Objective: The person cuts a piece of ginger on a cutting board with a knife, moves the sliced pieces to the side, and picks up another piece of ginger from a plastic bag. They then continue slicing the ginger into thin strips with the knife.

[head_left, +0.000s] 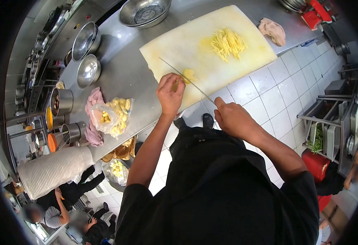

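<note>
Our right hand (235,119) is wrapped firmly round the handle of the knife (195,86), while our left hand (170,94) is bunched, fingers and thumb closed on a small yellow piece (176,84) that they mostly hide. Around us, the largest thing is the steel table (126,65), and on it the white board (166,51) lies at a slant, with one long edge close to the table's near edge. Beyond the board stands a wide bowl (145,14); off to our left a bag (121,116) of yellow chunks rests by a pink cloth (95,97). On the board, the blade runs slantwise just beside our left fingertips, its tip pointing away from us. Farther to the right sits a loose heap of strips (228,44), well apart from both hands, and past the blade from our left hand lie a few slices (190,75), close against the steel. The piece itself is at the board's near left part, under our fingers. We judge the main danger to be a nicked fingertip, should the piece roll or our fingers stray under the edge; a damp board could let it slide, and uneven pressure could make slices thick or scattered.
</note>
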Demonstrator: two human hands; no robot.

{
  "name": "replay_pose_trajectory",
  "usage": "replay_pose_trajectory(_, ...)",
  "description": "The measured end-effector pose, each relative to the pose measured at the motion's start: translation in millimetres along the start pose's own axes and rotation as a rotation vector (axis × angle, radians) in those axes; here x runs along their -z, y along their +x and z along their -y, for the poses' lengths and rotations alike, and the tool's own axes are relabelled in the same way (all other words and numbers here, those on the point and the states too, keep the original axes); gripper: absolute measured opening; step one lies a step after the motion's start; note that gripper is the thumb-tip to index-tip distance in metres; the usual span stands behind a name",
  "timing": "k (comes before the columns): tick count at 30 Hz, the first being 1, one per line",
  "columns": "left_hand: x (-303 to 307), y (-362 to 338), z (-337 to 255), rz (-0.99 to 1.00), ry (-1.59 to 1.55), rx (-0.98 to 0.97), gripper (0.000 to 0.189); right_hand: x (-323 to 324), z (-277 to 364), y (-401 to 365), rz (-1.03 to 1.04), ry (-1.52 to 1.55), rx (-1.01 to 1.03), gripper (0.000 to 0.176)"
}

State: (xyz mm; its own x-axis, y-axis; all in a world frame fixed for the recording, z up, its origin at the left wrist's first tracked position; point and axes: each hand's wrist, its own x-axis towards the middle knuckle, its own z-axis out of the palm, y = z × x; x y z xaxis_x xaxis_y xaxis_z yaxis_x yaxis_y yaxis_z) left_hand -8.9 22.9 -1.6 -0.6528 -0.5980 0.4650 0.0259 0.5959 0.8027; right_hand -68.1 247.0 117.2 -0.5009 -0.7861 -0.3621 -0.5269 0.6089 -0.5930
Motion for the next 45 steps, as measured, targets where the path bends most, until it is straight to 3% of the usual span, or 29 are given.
replay_pose_trajectory(11,1.9,2.4,-4.9,0.006,0.051,-0.042,0.011,-24.8,-20.0,25.0,0.018,-0.066,-0.028,0.019)
replay_pose_trajectory(29,-2.4,-0.8,3.7,-0.028,-0.032,-0.031,0.011,-0.6,1.7,5.7,-0.082,0.026,0.035,0.024)
replay_pose_trajectory(45,0.1,-0.2,-0.2,-0.015,-0.028,-0.019,0.011,-1.3,2.4,11.2,-0.053,0.004,0.037,0.027)
